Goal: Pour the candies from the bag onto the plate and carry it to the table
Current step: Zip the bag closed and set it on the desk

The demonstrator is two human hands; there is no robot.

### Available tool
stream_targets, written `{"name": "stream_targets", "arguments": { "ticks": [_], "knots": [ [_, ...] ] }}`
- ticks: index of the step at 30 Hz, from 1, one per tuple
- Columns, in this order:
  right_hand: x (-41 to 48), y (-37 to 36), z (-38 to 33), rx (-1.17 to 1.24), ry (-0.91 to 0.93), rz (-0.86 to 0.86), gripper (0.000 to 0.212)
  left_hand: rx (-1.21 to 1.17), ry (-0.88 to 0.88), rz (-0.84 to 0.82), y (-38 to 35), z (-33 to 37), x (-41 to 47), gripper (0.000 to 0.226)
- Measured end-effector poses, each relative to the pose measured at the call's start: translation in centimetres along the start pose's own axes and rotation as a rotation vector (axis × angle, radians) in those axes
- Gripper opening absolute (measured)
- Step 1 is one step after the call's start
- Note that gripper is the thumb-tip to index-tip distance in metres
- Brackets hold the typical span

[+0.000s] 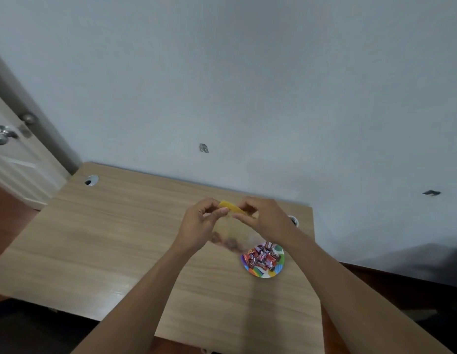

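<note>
Pale blue-grey wall [247, 72] fills the upper view; a white door [15, 159] with a metal handle [1, 136] stands ajar at far left. Wood-grain table [107, 238] sits against the wall, with one round cable hole [91, 180] near its back left corner and a second [293, 221] partly hidden behind the right wrist.

Both forearms reach forward from the bottom edge and converge above the table's centre-right.

Left hand [196, 226]: raised off the surface, wrist bent slightly, thumb and forefinger pinched on the left end of the yellow strip topping the bag [231, 226]. Remaining fingers curled loosely.

Bag: clear plastic, hanging below the yellow top strip between the two hands, motion-blurred. A few dark blurred pieces show near its lower part; what they are cannot be told.

Right hand [263, 221]: same height, thumb and fingertips closed on the right end of the yellow strip, knuckles toward the wall.

Plate [267, 274]: small, white with a rainbow-coloured rim, resting on the table below and right of the bag, partly beneath the right forearm. Candies [260, 255] in red and purple wrappers are heaped on it.
</note>
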State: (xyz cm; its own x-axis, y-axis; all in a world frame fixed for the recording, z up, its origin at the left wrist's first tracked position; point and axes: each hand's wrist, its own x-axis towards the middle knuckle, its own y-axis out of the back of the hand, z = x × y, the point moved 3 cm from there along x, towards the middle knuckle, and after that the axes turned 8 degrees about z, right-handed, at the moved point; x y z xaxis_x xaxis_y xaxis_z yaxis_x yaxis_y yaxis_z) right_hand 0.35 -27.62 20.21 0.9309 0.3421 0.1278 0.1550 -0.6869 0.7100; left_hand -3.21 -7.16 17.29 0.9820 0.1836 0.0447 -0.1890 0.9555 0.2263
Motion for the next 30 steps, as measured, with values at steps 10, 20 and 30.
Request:
{"name": "stream_targets", "arguments": {
  "ticks": [10,20,30],
  "knots": [
    [-0.3,-0.5,-1.3,0.058,0.01,-0.023,0.013,-0.118,-0.004,0.02,0.8,0.4,-1.0,0.012],
    [0.1,-0.4,-2.4,-0.059,0.09,0.067,0.028,-0.092,0.046,0.033,0.7,1.7,-0.8,0.015],
    [1.1,0.6,-2.0,-0.14,0.117,0.103,0.042,-0.026,-0.02,0.118,1.3,3.6,0.0,0.019]
  ]
}}
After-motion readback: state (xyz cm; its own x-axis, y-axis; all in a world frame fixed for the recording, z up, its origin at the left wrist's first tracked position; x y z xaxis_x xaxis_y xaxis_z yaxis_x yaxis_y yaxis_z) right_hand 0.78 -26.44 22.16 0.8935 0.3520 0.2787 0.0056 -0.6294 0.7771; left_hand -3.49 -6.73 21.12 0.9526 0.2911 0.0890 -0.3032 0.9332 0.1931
